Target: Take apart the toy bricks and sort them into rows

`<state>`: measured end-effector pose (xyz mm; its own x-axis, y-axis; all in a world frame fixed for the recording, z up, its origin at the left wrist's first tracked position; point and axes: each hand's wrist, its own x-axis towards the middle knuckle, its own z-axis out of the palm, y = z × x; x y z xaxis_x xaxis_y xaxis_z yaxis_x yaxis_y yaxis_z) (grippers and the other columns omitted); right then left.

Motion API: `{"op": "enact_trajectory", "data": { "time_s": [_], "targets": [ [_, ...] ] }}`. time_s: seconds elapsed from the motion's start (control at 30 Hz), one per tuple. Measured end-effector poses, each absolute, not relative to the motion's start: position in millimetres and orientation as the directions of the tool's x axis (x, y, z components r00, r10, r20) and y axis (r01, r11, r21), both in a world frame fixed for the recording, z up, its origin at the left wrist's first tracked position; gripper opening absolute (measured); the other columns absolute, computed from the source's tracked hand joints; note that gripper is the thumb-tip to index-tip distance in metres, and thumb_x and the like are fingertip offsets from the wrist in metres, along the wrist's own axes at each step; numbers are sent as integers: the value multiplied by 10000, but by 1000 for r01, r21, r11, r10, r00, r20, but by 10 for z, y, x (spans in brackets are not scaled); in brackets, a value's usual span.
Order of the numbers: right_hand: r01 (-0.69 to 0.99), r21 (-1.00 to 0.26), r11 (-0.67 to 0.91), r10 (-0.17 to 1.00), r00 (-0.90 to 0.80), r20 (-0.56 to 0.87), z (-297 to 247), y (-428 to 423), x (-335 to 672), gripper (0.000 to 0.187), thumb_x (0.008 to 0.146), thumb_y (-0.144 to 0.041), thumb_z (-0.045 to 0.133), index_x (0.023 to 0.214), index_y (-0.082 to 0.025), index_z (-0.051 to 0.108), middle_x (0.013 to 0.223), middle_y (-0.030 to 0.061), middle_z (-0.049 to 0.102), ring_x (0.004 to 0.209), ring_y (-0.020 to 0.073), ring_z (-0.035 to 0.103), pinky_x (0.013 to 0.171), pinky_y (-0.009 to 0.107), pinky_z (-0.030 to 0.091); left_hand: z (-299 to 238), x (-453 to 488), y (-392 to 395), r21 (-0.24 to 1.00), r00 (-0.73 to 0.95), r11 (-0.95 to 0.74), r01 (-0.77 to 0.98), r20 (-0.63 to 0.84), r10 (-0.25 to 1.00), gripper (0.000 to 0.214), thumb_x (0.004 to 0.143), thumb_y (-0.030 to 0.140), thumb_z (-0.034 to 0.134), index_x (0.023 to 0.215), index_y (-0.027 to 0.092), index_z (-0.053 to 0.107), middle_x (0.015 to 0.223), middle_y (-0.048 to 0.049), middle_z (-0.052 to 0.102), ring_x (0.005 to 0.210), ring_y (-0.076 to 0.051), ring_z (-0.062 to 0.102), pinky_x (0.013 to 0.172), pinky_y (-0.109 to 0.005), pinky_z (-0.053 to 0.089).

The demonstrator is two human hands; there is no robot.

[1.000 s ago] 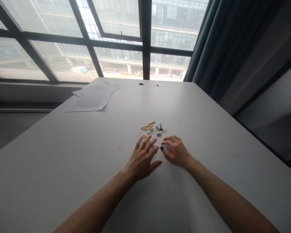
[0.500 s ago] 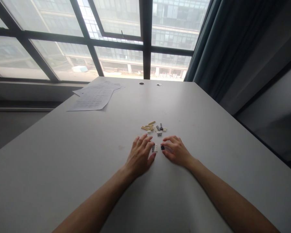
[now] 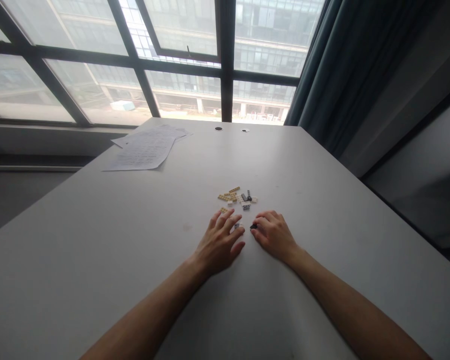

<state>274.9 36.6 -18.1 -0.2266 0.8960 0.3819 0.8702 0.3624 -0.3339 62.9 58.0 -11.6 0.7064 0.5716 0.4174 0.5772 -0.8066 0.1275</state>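
Observation:
My right hand (image 3: pixel 273 231) pinches a small black building brick (image 3: pixel 253 226) between thumb and fingertips, just above or on the table. My left hand (image 3: pixel 222 239) is open, its fingers spread beside and partly over a small grey and white brick piece (image 3: pixel 238 226); whether it touches that piece I cannot tell. Beyond the hands lies a loose group of bricks: tan plates (image 3: pixel 230 196), a grey piece (image 3: pixel 246 206), a dark grey piece (image 3: pixel 249 197) and a white brick (image 3: pixel 230 203). One tan plate (image 3: pixel 224 210) sits right at my left fingertips.
The white table (image 3: pixel 135 240) stretches toward a window (image 3: pixel 187 90). Printed paper sheets (image 3: pixel 144 150) lie at its far left. Two round cable holes, one of them dark (image 3: pixel 218 128), are near the far edge. A dark curtain (image 3: pixel 330 75) hangs at the right.
My right fingers have closed further around the black brick, which has turned. The left hand has shifted slightly right, its fingers now covering more of the grey and white piece.

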Motion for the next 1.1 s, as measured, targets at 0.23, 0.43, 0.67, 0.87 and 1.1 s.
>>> {"op": "enact_trajectory", "data": {
  "time_s": [0.23,0.43,0.67,0.87,1.1],
  "targets": [
    [865,-352,358,895,-210,393,-177,331,2729,185,816,-232,657,998,-197,660,1076,77,649,1033,249,536,918,407,407,-113,634,583,99,736,-823,560,398,548,318,898,376,540,1163,220,619,1376,-99,514,1382,-332,313,1154,-572,197],
    [822,-419,385,896,-225,381,-203,382,2882,218,812,-147,610,1006,-214,683,1072,63,659,1014,231,550,923,399,420,-108,639,592,91,769,-829,551,330,547,445,904,451,525,1303,255,549,1464,-97,436,1413,-349,248,1145,-609,170],
    [820,-395,414,892,-280,355,-215,391,2875,209,864,-190,597,1044,-242,688,1097,57,658,1032,231,539,921,407,411,-115,647,604,102,775,-832,545,317,547,474,896,483,531,1322,275,541,1484,-90,410,1425,-348,220,1154,-613,129],
    [820,-402,408,895,-273,352,-199,385,2874,168,865,-188,611,1008,-225,690,1088,55,660,1035,230,535,920,400,407,-106,650,605,124,773,-828,547,307,556,462,901,493,518,1315,290,548,1487,-86,409,1424,-358,224,1146,-627,136],
    [805,-418,421,892,-283,354,-209,396,2893,179,866,-188,609,1021,-232,688,1101,60,653,1045,232,530,927,407,413,-108,648,605,118,777,-828,548,294,556,470,913,496,492,1333,286,526,1496,-90,394,1428,-358,211,1146,-623,133]
  ]
}}
